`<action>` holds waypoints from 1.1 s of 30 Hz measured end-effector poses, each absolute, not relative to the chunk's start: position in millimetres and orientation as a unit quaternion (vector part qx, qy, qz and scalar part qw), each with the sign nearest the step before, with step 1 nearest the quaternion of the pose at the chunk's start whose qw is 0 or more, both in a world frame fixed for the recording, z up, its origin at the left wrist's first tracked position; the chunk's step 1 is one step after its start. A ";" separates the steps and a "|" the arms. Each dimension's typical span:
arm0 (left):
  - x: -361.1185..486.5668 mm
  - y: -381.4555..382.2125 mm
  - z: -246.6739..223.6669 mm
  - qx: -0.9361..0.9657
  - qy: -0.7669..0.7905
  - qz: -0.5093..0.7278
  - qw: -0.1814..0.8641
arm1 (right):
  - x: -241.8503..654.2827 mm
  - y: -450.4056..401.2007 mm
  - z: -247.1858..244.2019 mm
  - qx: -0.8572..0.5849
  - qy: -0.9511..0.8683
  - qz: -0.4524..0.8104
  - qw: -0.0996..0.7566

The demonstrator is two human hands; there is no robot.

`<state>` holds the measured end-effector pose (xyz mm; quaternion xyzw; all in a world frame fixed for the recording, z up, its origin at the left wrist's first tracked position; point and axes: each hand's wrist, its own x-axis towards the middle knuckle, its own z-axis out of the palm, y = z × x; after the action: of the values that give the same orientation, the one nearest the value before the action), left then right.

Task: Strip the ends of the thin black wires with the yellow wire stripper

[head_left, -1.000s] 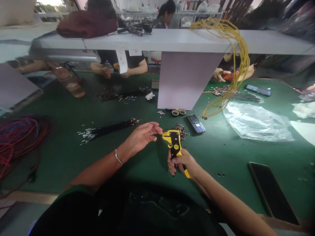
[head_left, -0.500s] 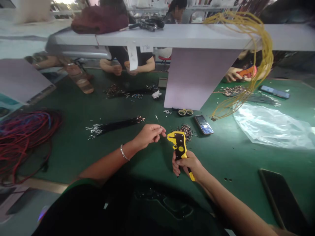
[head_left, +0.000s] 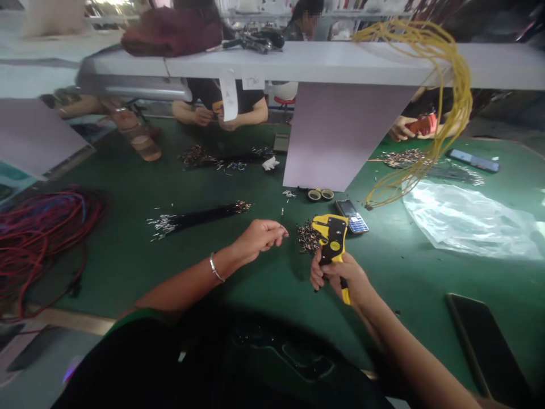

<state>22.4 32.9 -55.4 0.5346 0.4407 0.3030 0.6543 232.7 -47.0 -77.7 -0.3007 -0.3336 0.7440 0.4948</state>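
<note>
Between the pinched thumb and fingers of my left hand (head_left: 260, 240) is a short thin wire (head_left: 282, 218), its pale tip pointing away from me. My right hand (head_left: 340, 272) is wrapped round the handles of a yellow and black wire stripper (head_left: 334, 241), whose head points up and left. A gap separates the stripper from the wire. Just left of the stripper's head, and partly behind it, lies a pile of small dark and coppery scraps (head_left: 307, 237). A bundle of black wires (head_left: 200, 217) with bare ends lies beyond my left forearm.
A keypad phone (head_left: 356, 221) lies behind the stripper, near two small round rolls (head_left: 321, 195). Yellow wires (head_left: 457, 96) hang from the shelf (head_left: 340, 62). Red cables (head_left: 42, 244) are heaped at left. A plastic bag (head_left: 468, 221) and a smartphone (head_left: 485, 341) lie at right. Co-workers' hands show across the table.
My right hand has moved the wire stripper right and slightly away from me, apart from the wire. My left hand stays nearly in place, the wire now turned more upright in view.
</note>
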 end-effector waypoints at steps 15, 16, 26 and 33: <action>26.9 26.0 -45.6 0.520 0.502 0.349 0.597 | 218.8 -47.6 -99.8 -0.313 -0.371 0.726 0.488; 27.4 24.7 -46.2 0.528 0.508 0.351 0.583 | 218.3 -47.4 -101.4 -0.313 -0.372 0.725 0.488; 23.5 18.0 -47.6 0.619 0.504 0.361 0.482 | 213.2 -49.4 -105.4 -0.304 -0.390 0.741 0.454; 22.9 23.7 -46.5 0.563 0.488 0.361 0.561 | 216.9 -51.1 -98.8 -0.250 -0.390 0.777 0.427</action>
<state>22.9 23.7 -46.5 0.5627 0.4879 0.3609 0.5614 216.9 -51.1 -98.8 -0.2504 -0.3897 0.7767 0.4268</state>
